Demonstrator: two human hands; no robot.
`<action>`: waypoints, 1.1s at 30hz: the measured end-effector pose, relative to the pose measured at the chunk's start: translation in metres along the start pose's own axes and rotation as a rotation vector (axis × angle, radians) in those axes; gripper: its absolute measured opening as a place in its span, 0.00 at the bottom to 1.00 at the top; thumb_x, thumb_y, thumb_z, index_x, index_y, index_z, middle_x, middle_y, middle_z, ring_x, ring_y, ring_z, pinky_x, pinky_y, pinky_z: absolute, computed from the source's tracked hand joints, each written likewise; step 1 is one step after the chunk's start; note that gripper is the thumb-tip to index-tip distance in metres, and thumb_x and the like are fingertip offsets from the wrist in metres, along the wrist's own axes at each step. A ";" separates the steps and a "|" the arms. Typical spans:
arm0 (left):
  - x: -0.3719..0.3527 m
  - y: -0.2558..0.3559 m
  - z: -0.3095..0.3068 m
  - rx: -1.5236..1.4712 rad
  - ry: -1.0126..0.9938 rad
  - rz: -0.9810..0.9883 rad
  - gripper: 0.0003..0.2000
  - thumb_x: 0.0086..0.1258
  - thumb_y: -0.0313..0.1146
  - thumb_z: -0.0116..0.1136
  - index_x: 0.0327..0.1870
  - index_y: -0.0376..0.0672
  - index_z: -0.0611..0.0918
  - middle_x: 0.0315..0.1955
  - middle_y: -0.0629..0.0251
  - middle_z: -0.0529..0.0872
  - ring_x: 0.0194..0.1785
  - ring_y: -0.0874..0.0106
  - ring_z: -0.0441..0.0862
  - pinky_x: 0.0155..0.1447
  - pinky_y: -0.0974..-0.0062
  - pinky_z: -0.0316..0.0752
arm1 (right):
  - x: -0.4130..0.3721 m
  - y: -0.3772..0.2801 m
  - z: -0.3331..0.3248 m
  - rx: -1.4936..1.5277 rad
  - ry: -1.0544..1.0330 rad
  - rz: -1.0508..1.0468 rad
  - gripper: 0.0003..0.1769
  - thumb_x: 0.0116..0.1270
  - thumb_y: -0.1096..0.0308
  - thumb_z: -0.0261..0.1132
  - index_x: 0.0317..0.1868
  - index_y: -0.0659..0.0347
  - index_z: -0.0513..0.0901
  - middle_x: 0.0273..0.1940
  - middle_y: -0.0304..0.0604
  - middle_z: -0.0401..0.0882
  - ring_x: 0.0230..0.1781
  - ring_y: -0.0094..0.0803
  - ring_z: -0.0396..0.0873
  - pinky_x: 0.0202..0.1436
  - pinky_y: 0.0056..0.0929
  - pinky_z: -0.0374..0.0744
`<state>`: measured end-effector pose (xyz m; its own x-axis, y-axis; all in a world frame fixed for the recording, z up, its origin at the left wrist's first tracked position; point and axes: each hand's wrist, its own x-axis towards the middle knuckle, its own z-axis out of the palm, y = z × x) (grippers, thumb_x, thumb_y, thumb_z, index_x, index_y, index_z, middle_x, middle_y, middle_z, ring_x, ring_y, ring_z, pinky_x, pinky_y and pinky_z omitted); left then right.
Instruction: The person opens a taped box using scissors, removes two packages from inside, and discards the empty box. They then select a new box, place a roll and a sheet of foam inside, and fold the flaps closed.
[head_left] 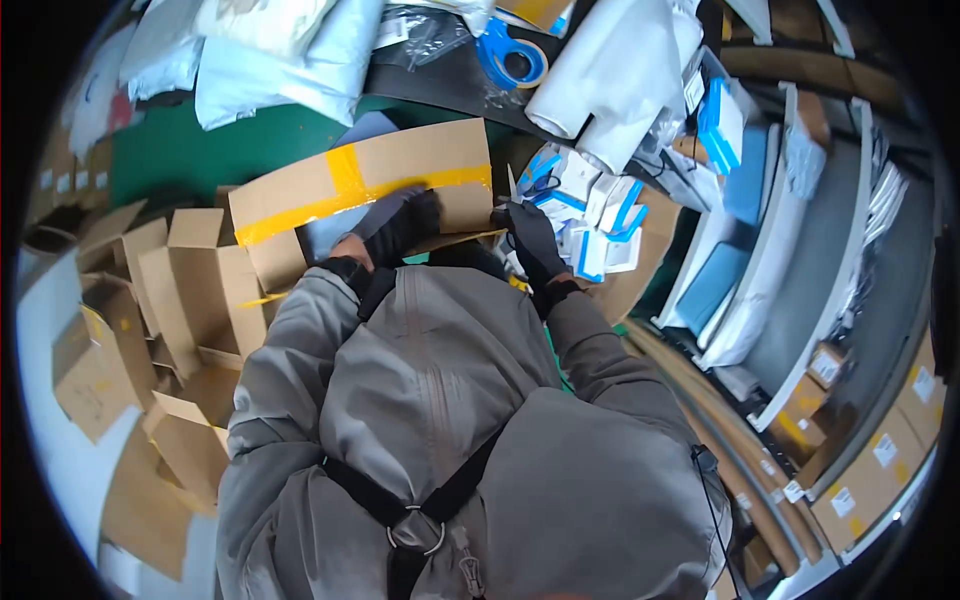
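A brown cardboard box (420,160) with yellow tape along and across its panel lies tilted in front of my body. My left hand (400,222), in a dark glove, presses against the taped panel with its fingers curled together on the cardboard. At the box's right end is my right hand (533,240), also gloved, its fingers closed round a tool with a thin pointed blade (513,182). The blade points up and away from me; the tool's handle is mostly hidden in the glove. Beside that hand sit several small white-and-blue boxes (600,215) in an open carton.
Opened cardboard boxes (185,285) crowd the left side. Plastic mailer bags (290,75) lie at the back of the green surface (165,150). A blue tape dispenser (508,60) and white rolls (605,80) stand behind. Shelves (800,270) line the right.
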<state>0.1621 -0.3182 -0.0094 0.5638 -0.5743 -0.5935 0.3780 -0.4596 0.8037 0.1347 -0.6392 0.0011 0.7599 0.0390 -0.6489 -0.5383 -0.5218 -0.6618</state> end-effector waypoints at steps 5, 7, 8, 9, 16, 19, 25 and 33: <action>0.018 0.149 -0.015 0.618 0.024 -0.510 0.38 0.69 0.53 0.69 0.77 0.42 0.73 0.71 0.53 0.80 0.76 0.57 0.74 0.76 0.61 0.71 | 0.021 0.048 -0.001 -0.430 0.097 -0.464 0.15 0.80 0.61 0.60 0.58 0.53 0.89 0.51 0.51 0.89 0.52 0.46 0.88 0.55 0.41 0.85; 0.033 0.146 -0.009 0.879 0.296 -0.118 0.42 0.66 0.54 0.72 0.78 0.42 0.72 0.74 0.52 0.76 0.77 0.53 0.72 0.76 0.55 0.71 | 0.017 0.050 -0.007 -0.429 0.058 -0.454 0.15 0.80 0.61 0.61 0.59 0.53 0.88 0.54 0.52 0.89 0.53 0.48 0.88 0.56 0.43 0.85; 0.042 0.145 -0.007 1.071 0.578 0.318 0.47 0.62 0.55 0.74 0.80 0.42 0.70 0.77 0.51 0.73 0.78 0.50 0.71 0.76 0.49 0.71 | 0.015 0.049 -0.011 -0.433 0.040 -0.451 0.15 0.80 0.61 0.61 0.59 0.53 0.88 0.55 0.52 0.89 0.54 0.49 0.88 0.57 0.44 0.85; 0.051 0.144 -0.004 1.082 0.554 0.322 0.47 0.62 0.55 0.74 0.80 0.42 0.70 0.77 0.51 0.73 0.78 0.50 0.71 0.76 0.49 0.71 | 0.011 0.047 -0.012 -0.413 0.047 -0.436 0.15 0.80 0.61 0.61 0.59 0.53 0.88 0.55 0.52 0.89 0.54 0.49 0.88 0.57 0.44 0.85; 0.103 0.152 0.008 1.367 0.315 -0.011 0.55 0.57 0.59 0.78 0.84 0.43 0.65 0.85 0.47 0.60 0.84 0.41 0.61 0.76 0.24 0.62 | -0.006 0.012 -0.030 0.068 -0.119 0.075 0.15 0.77 0.59 0.62 0.52 0.61 0.87 0.46 0.53 0.87 0.50 0.55 0.86 0.52 0.46 0.83; 0.101 0.153 0.009 1.389 0.219 -0.003 0.55 0.59 0.61 0.77 0.85 0.45 0.64 0.85 0.47 0.59 0.83 0.39 0.62 0.76 0.26 0.63 | -0.004 0.027 -0.021 -0.058 -0.034 -0.075 0.18 0.78 0.55 0.62 0.50 0.62 0.87 0.45 0.54 0.87 0.47 0.56 0.86 0.50 0.48 0.83; 0.100 0.163 0.009 1.436 0.159 -0.009 0.55 0.58 0.58 0.79 0.86 0.47 0.64 0.84 0.46 0.60 0.79 0.40 0.67 0.74 0.34 0.70 | -0.014 0.016 -0.025 -0.060 0.009 -0.082 0.19 0.76 0.51 0.63 0.48 0.59 0.86 0.44 0.55 0.87 0.45 0.57 0.86 0.49 0.52 0.82; 0.104 0.162 0.007 1.439 0.161 -0.028 0.53 0.59 0.57 0.77 0.86 0.46 0.65 0.84 0.43 0.60 0.78 0.39 0.69 0.75 0.36 0.71 | -0.008 0.000 -0.028 -0.187 -0.002 -0.155 0.23 0.74 0.49 0.59 0.46 0.59 0.90 0.44 0.57 0.89 0.48 0.59 0.86 0.53 0.55 0.82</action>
<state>0.2765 -0.4572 0.0585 0.6805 -0.5170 -0.5192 -0.6067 -0.7949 -0.0036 0.1393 -0.6631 0.0169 0.8274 0.1319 -0.5460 -0.3386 -0.6584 -0.6722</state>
